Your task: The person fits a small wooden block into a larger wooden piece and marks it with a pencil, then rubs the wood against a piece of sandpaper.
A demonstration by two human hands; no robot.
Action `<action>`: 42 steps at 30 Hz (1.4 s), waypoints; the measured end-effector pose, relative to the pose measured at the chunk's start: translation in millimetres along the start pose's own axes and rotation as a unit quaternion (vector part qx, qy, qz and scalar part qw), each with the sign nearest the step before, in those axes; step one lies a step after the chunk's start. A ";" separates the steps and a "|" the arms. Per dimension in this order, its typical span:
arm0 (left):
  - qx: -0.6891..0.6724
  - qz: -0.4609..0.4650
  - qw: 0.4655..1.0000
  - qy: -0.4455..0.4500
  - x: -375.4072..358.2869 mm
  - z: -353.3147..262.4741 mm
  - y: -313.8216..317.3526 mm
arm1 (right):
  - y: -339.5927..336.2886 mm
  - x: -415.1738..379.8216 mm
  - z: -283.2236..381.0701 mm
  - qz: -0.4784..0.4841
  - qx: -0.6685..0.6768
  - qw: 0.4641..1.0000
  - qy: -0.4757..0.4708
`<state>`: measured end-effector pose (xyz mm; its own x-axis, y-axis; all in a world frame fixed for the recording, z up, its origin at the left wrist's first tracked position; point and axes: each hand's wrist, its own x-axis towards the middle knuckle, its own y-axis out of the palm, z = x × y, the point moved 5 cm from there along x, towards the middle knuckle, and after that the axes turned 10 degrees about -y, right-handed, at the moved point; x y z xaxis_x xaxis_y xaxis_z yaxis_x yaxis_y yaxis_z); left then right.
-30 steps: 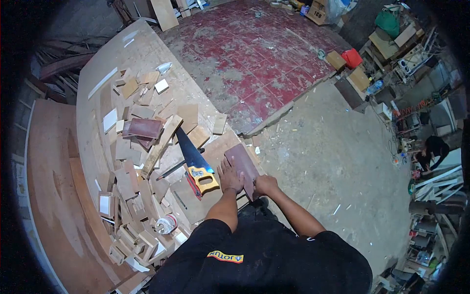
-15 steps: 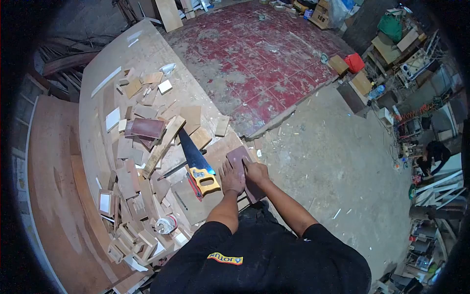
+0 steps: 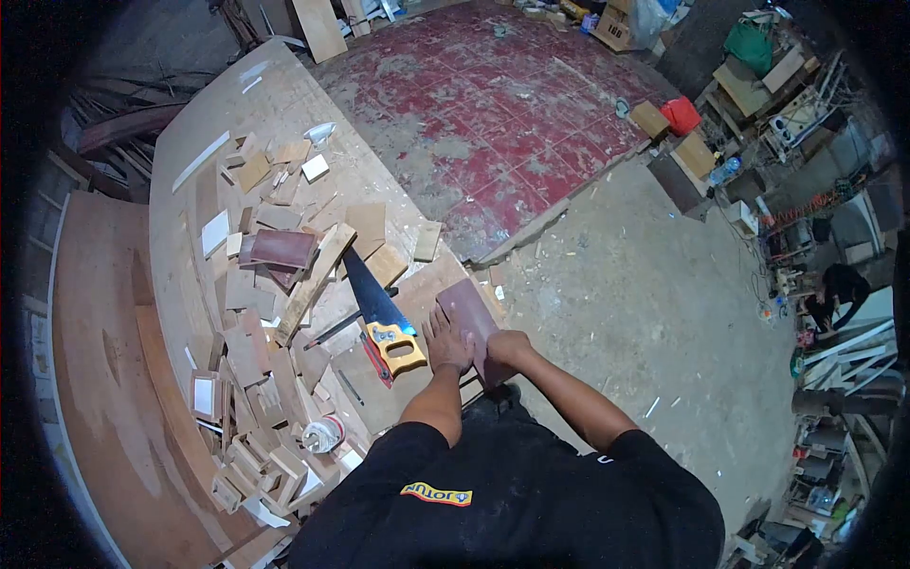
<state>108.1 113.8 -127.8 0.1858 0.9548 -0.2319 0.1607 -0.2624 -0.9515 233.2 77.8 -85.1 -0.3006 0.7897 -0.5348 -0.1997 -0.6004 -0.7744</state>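
A reddish-brown board (image 3: 466, 308) lies at the near right edge of the workbench, angled toward my body. My left hand (image 3: 447, 343) rests flat on its left side, fingers spread and pointing away from me. At the board's right edge is my right hand (image 3: 509, 351), its fingers curled and partly hidden, so what they hold cannot be made out. Just left of my left hand lies a handsaw (image 3: 396, 349) with a yellow handle and dark blade. A red and black tool (image 3: 375, 358) sits beside the saw handle.
Wood offcuts (image 3: 248, 343) cover the bench's left part, with a white and red can (image 3: 323, 434) near its front. A long board (image 3: 114, 379) stands at far left. Another person (image 3: 840, 296) is at the far right, among stacked materials.
My right hand has shifted slightly toward me and to the right along the board's edge, and its fingers are now more curled. The view has moved slightly.
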 end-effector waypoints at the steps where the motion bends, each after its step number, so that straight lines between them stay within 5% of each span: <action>1: -0.001 -0.003 1.000 0.001 2.2 -1.7 -1.9 | -6.4 5.8 0.0 0.000 0.001 1.000 -0.008; 7: 0.032 -0.013 0.999 0.004 4.6 -0.3 2.9 | -20.8 37.7 -0.4 -0.237 0.056 0.969 0.042; 14: -0.006 -0.009 1.000 0.002 0.0 2.2 5.5 | 5.3 11.9 -0.4 -0.142 0.038 0.989 0.015; 16: 0.015 -0.007 1.000 0.001 0.2 2.3 5.9 | 4.1 5.7 0.2 0.007 0.025 0.999 0.026; 20: 0.009 -0.001 1.000 -0.008 1.7 1.3 3.0 | -6.6 34.7 -4.9 -0.031 0.018 0.999 -0.002; 22: 0.033 -0.002 0.999 -0.001 1.3 1.0 4.0 | -21.2 41.1 -7.8 -0.151 0.032 0.988 0.025; 28: 0.000 0.008 1.000 0.002 -1.5 -0.4 -1.2 | 4.1 24.6 -8.7 -0.210 0.084 0.973 0.054; 32: 0.026 0.037 0.999 -0.006 1.2 -1.1 -1.0 | 20.8 0.0 -4.9 -0.176 0.054 0.981 0.060; 35: 0.033 0.026 0.999 -0.003 -1.0 -0.8 0.0 | 26.4 -1.2 -3.6 -0.055 0.023 0.998 0.033; 37: 0.031 0.021 0.999 -0.004 0.1 -1.3 -0.3 | 14.2 7.9 -8.2 -0.153 0.062 0.985 0.043; 42: -0.024 0.001 1.000 0.009 -3.3 -1.3 -4.8 | -13.3 26.6 -9.6 -0.223 0.091 0.968 0.071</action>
<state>108.0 111.6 -122.1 0.2038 0.9517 -0.2296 0.2068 -0.2711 -0.9401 236.9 108.0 -92.2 -0.0185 0.9772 -0.2113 -0.4451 -0.1973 -0.8735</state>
